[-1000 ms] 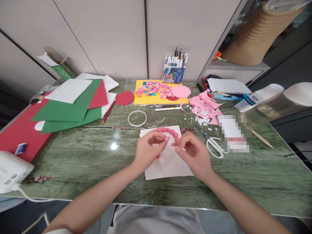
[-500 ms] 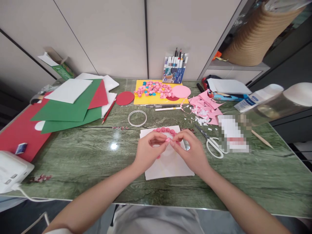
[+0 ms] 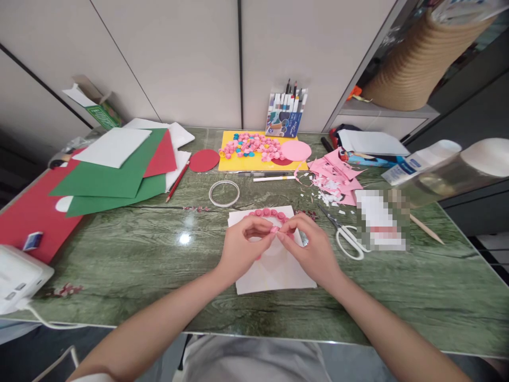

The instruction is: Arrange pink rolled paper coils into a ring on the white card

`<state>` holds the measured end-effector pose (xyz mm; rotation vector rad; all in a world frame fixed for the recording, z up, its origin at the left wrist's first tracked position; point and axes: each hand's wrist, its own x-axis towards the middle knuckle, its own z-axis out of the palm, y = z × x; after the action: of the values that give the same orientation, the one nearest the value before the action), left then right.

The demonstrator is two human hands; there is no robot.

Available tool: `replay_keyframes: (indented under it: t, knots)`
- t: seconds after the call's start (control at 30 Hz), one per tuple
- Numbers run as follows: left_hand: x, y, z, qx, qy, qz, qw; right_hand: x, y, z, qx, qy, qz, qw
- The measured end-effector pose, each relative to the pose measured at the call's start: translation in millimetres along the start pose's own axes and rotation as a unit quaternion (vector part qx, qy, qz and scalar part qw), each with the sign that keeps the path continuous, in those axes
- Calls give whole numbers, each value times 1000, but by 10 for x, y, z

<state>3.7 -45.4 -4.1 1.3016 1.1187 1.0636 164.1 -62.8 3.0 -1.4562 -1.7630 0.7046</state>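
Between my two hands is a small pink paper flower, pinched by the fingertips. My left hand closes thumb and fingers on its left side. From the right, my right hand grips it with thumb and forefinger. Below them lies a white paper sheet on the table. A curved row of pink rolled paper flowers sits on the sheet behind my fingers; part of it is hidden by my hands.
Yellow paper bears a heap of rolled paper flowers. A tape roll lies left of the sheet, white-handled scissors right. Pink paper scraps, coloured sheets, a marker box and a white power block stand around.
Both hands stay almost in place, with the fingertips shifting slightly around the pink paper flower. The camera view has moved a little. Nothing else on the table has moved.
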Motion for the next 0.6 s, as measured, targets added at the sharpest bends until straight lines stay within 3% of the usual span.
replay_keyframes:
  t: [0.13,0.23,0.33,0.4,0.5,0.53,0.6]
  knots:
    - [-6,19,2,3,-4,0,1000,2,-15,3,-22,-15,-31,999]
    - [-1,25,1,-3,-5,-6,1000,-13,-21,12,-77,8,-112,991]
    - [14,25,-5,-24,-1,-26,999,-15,38,-47,-152,71,-214,962]
    - [24,29,-13,-40,-3,-49,998,22,145,-162,-192,143,-239,941]
    - [34,41,-27,-57,-7,-76,996,156,414,-423,-255,239,-138,927]
    - [37,44,-32,-62,-7,-80,995,213,522,-514,-285,225,-91,927]
    - [44,44,-41,-75,-10,-86,993,318,737,-665,-348,131,-15,928]
